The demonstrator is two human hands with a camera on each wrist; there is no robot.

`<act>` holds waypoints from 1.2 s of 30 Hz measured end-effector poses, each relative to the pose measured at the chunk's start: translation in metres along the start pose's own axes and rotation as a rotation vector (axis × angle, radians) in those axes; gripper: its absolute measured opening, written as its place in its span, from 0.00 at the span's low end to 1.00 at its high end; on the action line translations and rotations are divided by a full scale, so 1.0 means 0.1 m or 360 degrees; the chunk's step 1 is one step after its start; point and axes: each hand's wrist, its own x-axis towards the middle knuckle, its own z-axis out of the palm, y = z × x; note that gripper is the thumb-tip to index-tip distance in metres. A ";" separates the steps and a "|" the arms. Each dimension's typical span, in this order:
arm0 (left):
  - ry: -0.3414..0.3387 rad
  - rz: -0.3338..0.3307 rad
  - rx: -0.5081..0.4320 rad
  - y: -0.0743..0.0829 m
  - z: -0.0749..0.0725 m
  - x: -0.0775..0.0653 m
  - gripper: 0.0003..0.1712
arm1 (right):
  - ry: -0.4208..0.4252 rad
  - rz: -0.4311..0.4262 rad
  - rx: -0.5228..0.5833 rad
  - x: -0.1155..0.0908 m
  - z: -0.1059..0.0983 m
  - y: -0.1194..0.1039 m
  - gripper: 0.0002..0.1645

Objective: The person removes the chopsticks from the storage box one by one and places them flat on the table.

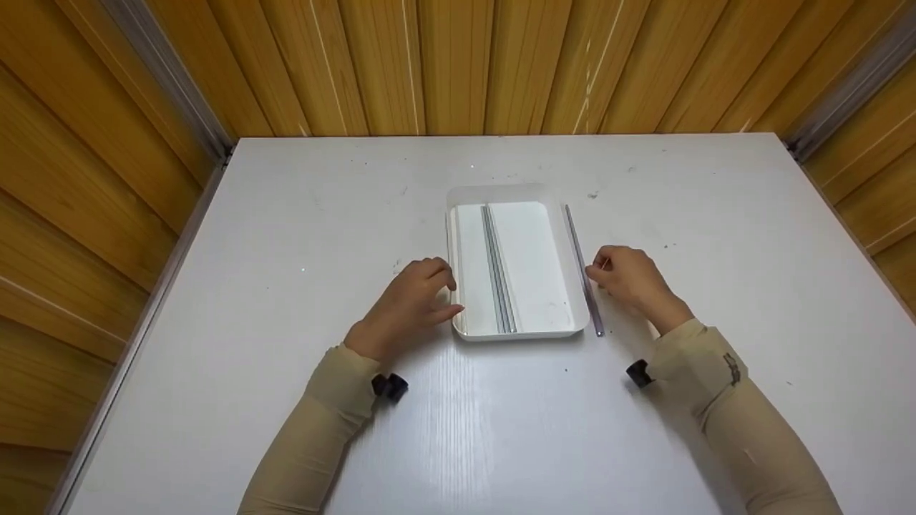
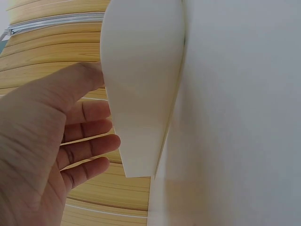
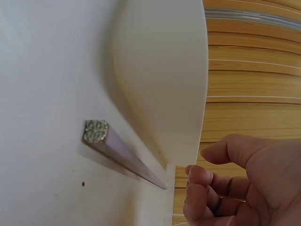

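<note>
A white rectangular tray (image 1: 547, 286) lies on the table, with several silvery chopsticks (image 1: 495, 268) side by side along its length. Over the tray's left rim reaches my left hand (image 1: 411, 300), thumb and fingers apart; in the left wrist view the tray wall (image 2: 141, 89) hides the tips of some of them. Just outside the right wall, a purplish chopstick (image 1: 581, 265) rests on the table, its patterned square end (image 3: 96, 131) facing the right wrist camera. My right hand (image 1: 630, 277) hovers beside this chopstick with fingers loosely bent and nothing visible between them.
The white table (image 1: 322, 214) has small dark specks and smudges scattered over it. Wood-look panels (image 1: 458, 64) stand behind and at both sides, with grey metal posts (image 1: 168, 79) at the corners. A small black device (image 1: 390, 387) hangs at each wrist.
</note>
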 end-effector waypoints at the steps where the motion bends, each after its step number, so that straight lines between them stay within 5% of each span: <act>1: 0.0000 0.0001 0.0001 0.00 0.00 0.00 0.15 | 0.0005 -0.0005 0.0011 0.00 0.00 -0.01 0.14; 16: -0.0061 -0.0078 -0.0044 0.02 -0.03 -0.01 0.14 | 0.0091 -0.0142 0.0070 0.04 0.02 -0.28 0.10; 36: -0.0086 -0.0100 -0.0078 0.02 -0.03 0.00 0.15 | 0.0015 -0.0153 0.0067 0.10 0.19 -0.47 0.10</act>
